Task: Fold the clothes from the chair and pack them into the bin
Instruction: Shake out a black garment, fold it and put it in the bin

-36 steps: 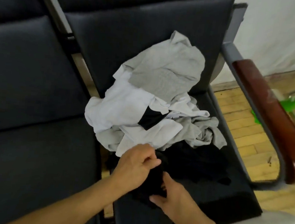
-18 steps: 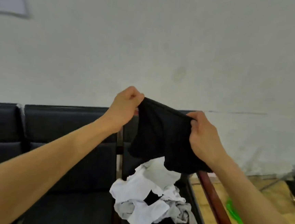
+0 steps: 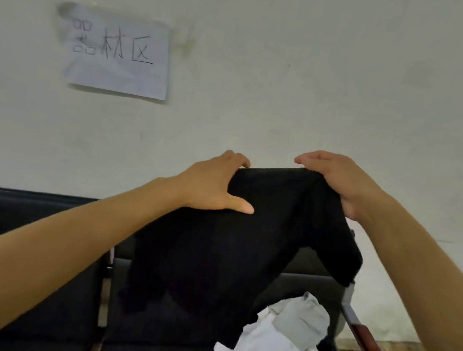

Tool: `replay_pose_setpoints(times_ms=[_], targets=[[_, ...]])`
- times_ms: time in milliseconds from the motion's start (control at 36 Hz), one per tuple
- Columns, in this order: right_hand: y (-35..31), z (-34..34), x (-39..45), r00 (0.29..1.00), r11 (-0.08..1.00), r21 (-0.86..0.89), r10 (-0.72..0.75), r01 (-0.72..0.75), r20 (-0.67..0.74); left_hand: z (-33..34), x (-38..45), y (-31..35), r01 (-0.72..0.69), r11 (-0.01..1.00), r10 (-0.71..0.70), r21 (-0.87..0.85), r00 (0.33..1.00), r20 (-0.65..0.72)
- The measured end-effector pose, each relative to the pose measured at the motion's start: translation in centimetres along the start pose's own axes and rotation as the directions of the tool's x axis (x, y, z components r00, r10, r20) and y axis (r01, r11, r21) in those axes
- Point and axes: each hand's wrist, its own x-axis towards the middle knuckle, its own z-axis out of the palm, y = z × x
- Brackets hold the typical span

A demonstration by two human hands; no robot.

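Both hands, the left hand [image 3: 215,185] and right hand [image 3: 336,181], pinch the black garment [image 3: 246,246] up above the chair [image 3: 48,271] for spreading; laying it flat to fold looks next

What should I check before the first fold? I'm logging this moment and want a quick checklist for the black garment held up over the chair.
1. Left hand grips the black garment at its top edge: ok.
2. Right hand grips the other top corner: ok.
3. Top edge pulled straight between the hands: ok.
4. Garment hanging flat, no twist: not ok, lower part bunched.
5. Hem clear of the clothes pile: cannot tell.
6. Bin in reach: cannot tell, not in view.
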Motion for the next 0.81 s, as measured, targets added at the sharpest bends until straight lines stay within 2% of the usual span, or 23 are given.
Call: replay_pose_setpoints(times_ms=[111,222,278,333,361,417,472,528,583,667,750,806], targets=[[-2.9,5.2,0.7,1.0,0.988,0.153,0.017,-0.02,0.02,-0.6,-1.5,-0.4,-0.098,0.99,0.079,-0.101,0.982,-0.174],[-4.5,8.5,1.4,0.992,0.953,0.277,0.129,-0.124,-0.002,-0.9,-2.3,0.8,-0.176,0.947,0.147,-0.267,0.981,-0.123],[-5.0,8.9,1.8,0.993,0.92,0.377,0.116,-0.111,0.009,-1.0,-1.9,0.3,-0.145,0.941,0.104,-0.306,0.984,-0.148],[-5.2,8.9,2.2,0.996,0.865,0.494,0.067,-0.09,0.064,-1.2,-1.1,-0.9,-0.134,0.928,0.051,-0.346,0.97,-0.239],[-5.3,8.8,2.3,0.994,0.846,0.527,0.043,-0.087,0.096,-1.4,-0.7,-1.3,-0.131,0.901,0.016,-0.414,0.963,-0.269],[-5.3,8.4,2.5,0.987,0.834,0.545,-0.003,-0.086,0.16,-1.9,0.0,-2.2,-0.116,0.78,-0.063,-0.614,0.963,-0.261],[-5.1,7.8,2.7,0.979,0.859,0.509,-0.051,-0.057,0.196,-3.0,0.6,-2.8,-0.122,0.636,-0.135,-0.762,0.955,-0.265],[-4.8,7.4,2.8,0.973,0.921,0.39,-0.087,-0.003,0.214,-4.2,1.3,-3.4,-0.137,0.473,-0.179,-0.871,0.952,-0.247],[-4.5,7.7,2.7,0.968,0.985,0.128,-0.139,0.113,0.209,-5.3,2.1,-3.8,-0.131,0.349,-0.178,-0.928,0.963,-0.203],[-4.2,10.0,2.6,0.964,0.941,-0.226,-0.222,0.251,0.146,-6.2,3.0,-4.0,-0.108,0.21,-0.176,-0.972,0.974,-0.146],[-3.8,12.3,3.1,0.946,0.902,-0.293,-0.325,0.316,0.02,-6.8,3.4,-4.0,-0.095,0.019,-0.252,-0.995,0.963,-0.097],[-3.8,12.9,3.7,0.936,0.896,-0.31,-0.349,0.318,-0.046,-7.2,3.7,-4.6,-0.089,-0.029,-0.309,-0.996,0.948,-0.076]])
